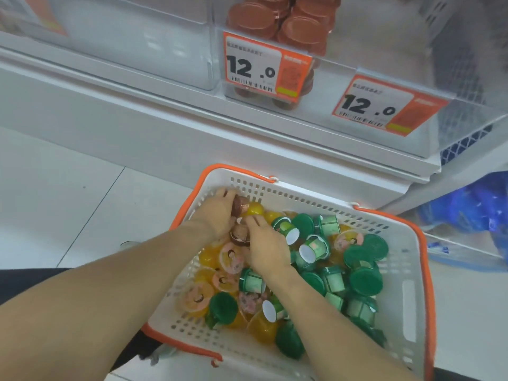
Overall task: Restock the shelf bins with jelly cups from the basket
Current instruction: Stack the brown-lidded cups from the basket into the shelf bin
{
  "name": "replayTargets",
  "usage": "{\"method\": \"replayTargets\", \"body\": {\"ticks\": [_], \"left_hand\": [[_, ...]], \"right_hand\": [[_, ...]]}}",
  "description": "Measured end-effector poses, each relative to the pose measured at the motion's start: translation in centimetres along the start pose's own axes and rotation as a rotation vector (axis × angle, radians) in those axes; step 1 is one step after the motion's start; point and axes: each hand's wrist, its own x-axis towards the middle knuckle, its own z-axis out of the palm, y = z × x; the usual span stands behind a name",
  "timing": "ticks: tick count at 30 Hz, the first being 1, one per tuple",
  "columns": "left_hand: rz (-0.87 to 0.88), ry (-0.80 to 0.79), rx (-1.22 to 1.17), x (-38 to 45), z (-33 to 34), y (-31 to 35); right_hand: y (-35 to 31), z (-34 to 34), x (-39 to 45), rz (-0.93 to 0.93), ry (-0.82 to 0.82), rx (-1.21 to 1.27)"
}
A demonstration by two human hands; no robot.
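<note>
- Both of your hands are down in the far left corner of the basket (409,273): your left hand (217,213) has its fingers curled round a brown jelly cup (238,206) against the perforated wall.
- Your right hand (265,247) lies just beside it, fingers bent down among the cups and touching a second brown cup (239,235); you cannot tell whether it truly grips it.
- White with an orange rim, the basket sits on the pale tiled floor (55,193), close against the shelf base.
- Inside it lie loose jelly cups in a jumble: yellow cups (261,328) with pink cartoon lids mostly on the left, green cups (365,280) with green lids mostly on the right. They overlap too much to count exactly; each colour runs to a dozen or so.
- Two orange-and-white price tags (265,66) hang on the shelf edge, each reading "12.0" above a barcode; the small print is too blurred to read.
- Behind the left tag, a clear shelf bin (321,26) holds stacked brown-lidded cups (299,28).
</note>
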Motion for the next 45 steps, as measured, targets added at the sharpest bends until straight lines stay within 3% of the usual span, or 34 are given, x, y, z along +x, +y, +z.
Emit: {"method": "replayTargets", "body": {"ticks": [6, 10, 13, 17, 20, 23, 25, 28, 34, 38, 40, 43, 45], "left_hand": [[-0.112, 0.076, 0.048, -0.9, -0.5, 0.0], [-0.171, -0.125, 0.13, -2.4, -4.8, 0.9], [-0.23, -0.316, 0.009, -4.0, -8.8, 2.0], [-0.223, -0.451, -0.115, -6.3, -13.1, 2.8], [-0.148, -0.523, -0.249, -8.1, -16.1, 3.4], [-0.028, -0.45, -0.303, -9.4, -19.0, 4.1], [0.018, -0.42, -0.382, -10.4, -20.7, 4.7], [0.052, -0.425, -0.516, -11.5, -22.1, 5.6], [0.027, -0.409, -0.889, -10.4, -20.6, 8.2], [0.047, -0.32, -1.022, -10.1, -20.6, 9.0], [0.004, -0.297, -0.965, -9.9, -20.7, 8.9], [-0.078, -0.439, -0.815, -9.9, -20.6, 8.6], [-0.072, -0.578, -0.839, -9.9, -20.1, 8.8]], "right_hand": [[-0.2, -0.9, -0.7, 0.062, 0.036, 0.022], [-1.1, -1.2, -0.3, 0.108, 0.013, 0.047], [-1.4, -1.4, -0.1, 0.197, -0.018, 0.158], [-1.5, -2.5, -0.6, 0.256, 0.033, 0.327], [-1.2, -5.2, -0.6, 0.321, 0.055, 0.599], [-1.2, -9.7, -0.8, 0.374, -0.022, 1.192], [-1.4, -12.9, -1.7, 0.337, -0.069, 1.645], [-1.3, -16.3, -3.0, 0.206, -0.105, 1.923], [-2.7, -19.7, -3.8, 0.105, -0.099, 2.008], [-3.6, -20.4, -3.8, 0.121, -0.052, 2.014], [-3.7, -20.5, -3.9, 0.11, -0.031, 2.015], [-3.6, -21.0, -3.7, 0.057, 0.001, 1.974], [-3.9, -21.1, -3.6, 0.063, 0.045, 1.927]]}}
